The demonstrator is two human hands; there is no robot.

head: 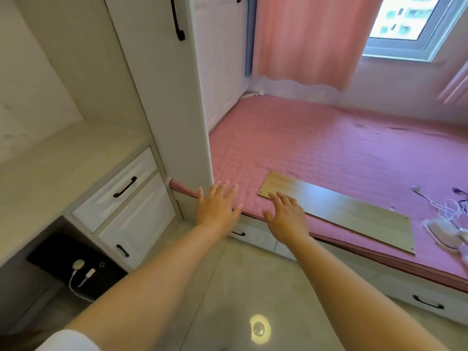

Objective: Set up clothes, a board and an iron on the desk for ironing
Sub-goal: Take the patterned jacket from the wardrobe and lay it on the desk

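A long wooden board lies flat on the pink bed cover, near the bed's front edge. My right hand is open with fingers spread, its fingertips at the board's near left corner. My left hand is open too, hovering over the bed's front left corner, apart from the board. A white iron with a tangled white cord lies on the bed at the far right, partly cut off by the frame edge. The pale desk top is at the left. No clothes are in view.
A tall white cabinet stands between desk and bed. White drawers with black handles sit under the desk, beside a black box with a white cable. Pink curtains and a window are behind the bed. Grey floor lies below.
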